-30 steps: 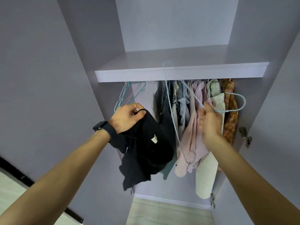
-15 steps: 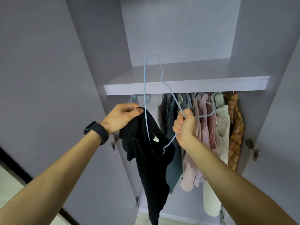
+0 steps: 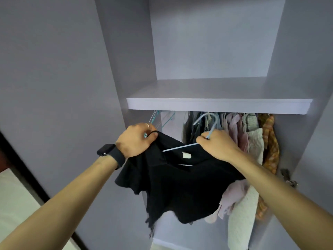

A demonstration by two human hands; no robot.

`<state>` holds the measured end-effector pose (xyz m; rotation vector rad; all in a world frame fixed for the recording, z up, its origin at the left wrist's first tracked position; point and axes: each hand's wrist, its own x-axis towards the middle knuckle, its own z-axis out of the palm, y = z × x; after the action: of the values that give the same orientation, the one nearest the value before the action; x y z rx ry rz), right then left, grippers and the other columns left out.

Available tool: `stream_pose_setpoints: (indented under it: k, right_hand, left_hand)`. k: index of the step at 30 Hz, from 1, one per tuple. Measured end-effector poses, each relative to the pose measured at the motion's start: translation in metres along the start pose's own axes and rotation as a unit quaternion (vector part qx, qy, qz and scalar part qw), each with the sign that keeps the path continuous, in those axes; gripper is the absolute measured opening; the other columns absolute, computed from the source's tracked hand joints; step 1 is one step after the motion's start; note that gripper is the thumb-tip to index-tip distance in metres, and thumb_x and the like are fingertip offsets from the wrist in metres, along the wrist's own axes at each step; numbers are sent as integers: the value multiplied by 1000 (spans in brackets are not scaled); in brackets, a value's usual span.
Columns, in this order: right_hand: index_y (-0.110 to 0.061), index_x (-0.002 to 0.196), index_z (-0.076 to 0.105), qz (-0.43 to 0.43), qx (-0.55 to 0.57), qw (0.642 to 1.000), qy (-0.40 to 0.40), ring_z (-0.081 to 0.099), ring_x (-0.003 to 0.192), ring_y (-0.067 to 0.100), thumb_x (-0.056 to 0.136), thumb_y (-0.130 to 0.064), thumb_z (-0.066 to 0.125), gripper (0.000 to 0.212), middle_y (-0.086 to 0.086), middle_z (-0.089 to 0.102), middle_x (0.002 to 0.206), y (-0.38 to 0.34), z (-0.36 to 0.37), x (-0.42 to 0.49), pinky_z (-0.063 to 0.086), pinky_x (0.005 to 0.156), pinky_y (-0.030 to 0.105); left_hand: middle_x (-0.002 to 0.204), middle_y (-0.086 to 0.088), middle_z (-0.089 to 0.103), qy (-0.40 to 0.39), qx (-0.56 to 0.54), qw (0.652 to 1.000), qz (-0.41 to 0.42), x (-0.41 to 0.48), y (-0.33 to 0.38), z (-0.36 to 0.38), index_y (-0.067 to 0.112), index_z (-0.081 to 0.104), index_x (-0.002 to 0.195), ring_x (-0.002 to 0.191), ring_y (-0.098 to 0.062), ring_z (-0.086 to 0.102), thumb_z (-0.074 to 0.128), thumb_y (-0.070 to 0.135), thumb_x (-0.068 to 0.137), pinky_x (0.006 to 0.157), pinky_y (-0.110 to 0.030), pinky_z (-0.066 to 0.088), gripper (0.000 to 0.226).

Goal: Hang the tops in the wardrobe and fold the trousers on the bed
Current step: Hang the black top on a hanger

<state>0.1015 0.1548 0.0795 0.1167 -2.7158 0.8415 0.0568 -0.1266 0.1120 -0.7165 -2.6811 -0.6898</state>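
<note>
— Since half a second ago your hanger (image 3: pixel 180 147) has swung down from upright; one arm now lies inside the neck of the black top (image 3: pixel 180 188).
— And my hands?
— Your left hand (image 3: pixel 136 140) pinches the collar and your right hand (image 3: pixel 219 146) grips the hanger's neck (hook up, below the front edge of the shelf (image 3: pixel 216 106)). The hanger's long axis runs between them.

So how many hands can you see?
2. The left hand grips the black top; the right hand holds the pale blue hanger partly inside it. Neither is hidden.
</note>
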Motion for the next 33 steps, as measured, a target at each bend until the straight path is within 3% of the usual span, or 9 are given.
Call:
stream_pose_setpoints:
  k: [3,9,12,15,18,21,23,26,33]
  right_hand:
    - [-15,57,42,-21,-34,995,-91,33,44,11,96,-34,52,45,-5,37,45,-19,-6,8,30,52,33]
    - [-9,64,41,-47,-10,999,-14,36,50,16,102,-38,48,48,2,38,52,-27,-5,4,31,55,37]
    - [-6,67,46,-29,10,1000,3,39,50,12,102,-42,48,51,-1,40,51,-23,-1,-3,35,58,36]
    - [-16,71,62,-23,65,997,24,52,54,2,99,-52,49,48,-14,56,53,-21,-4,-8,39,59,28]
    - [-35,94,68,19,158,987,19,62,94,-6,84,-77,44,49,-27,69,95,-1,-13,-17,45,85,25]
    - [-47,131,54,107,139,984,-44,43,128,2,84,-88,27,69,-28,50,129,34,-14,-34,31,103,31]
    - [-38,109,66,162,109,978,-77,53,102,5,80,-91,24,73,-21,57,99,49,-2,-43,38,93,35]
    - [-27,60,40,160,117,980,-23,38,50,4,89,-80,31,61,-13,34,49,43,20,-47,33,62,33]
    - [-22,71,43,35,117,990,78,44,54,6,105,-47,39,43,-13,46,57,21,34,-51,31,53,22]
  left_hand:
    - [88,16,65,-34,6,999,-21,3,8,15,39,60,89,83,-12,61,53,43,98,77,-29,46,12]
    - [91,21,71,-83,-138,985,-59,-10,10,37,39,68,93,88,5,63,57,55,94,78,-13,42,20]
    - [110,23,67,-116,-148,982,-19,-14,17,40,43,66,112,103,5,60,61,55,92,91,-13,42,23]
    - [97,19,71,-103,-112,987,46,-14,30,43,37,71,98,95,4,63,59,44,98,86,-10,43,14]
    - [80,17,72,-70,-127,987,70,-12,36,40,30,70,87,82,-1,65,57,32,101,77,-8,42,20]
    - [79,20,72,-37,-115,991,64,-14,28,32,28,70,87,80,0,65,57,30,101,75,-6,40,20]
    - [80,20,72,-48,-104,993,42,-17,23,29,31,68,85,81,0,65,55,29,102,77,-9,43,22]
    - [87,18,71,-67,-64,996,15,-18,24,27,25,67,92,88,-5,66,48,25,105,89,-28,49,22]
    - [74,3,68,-38,-63,997,11,-10,53,34,12,65,92,74,-20,62,54,52,97,80,-36,51,41]
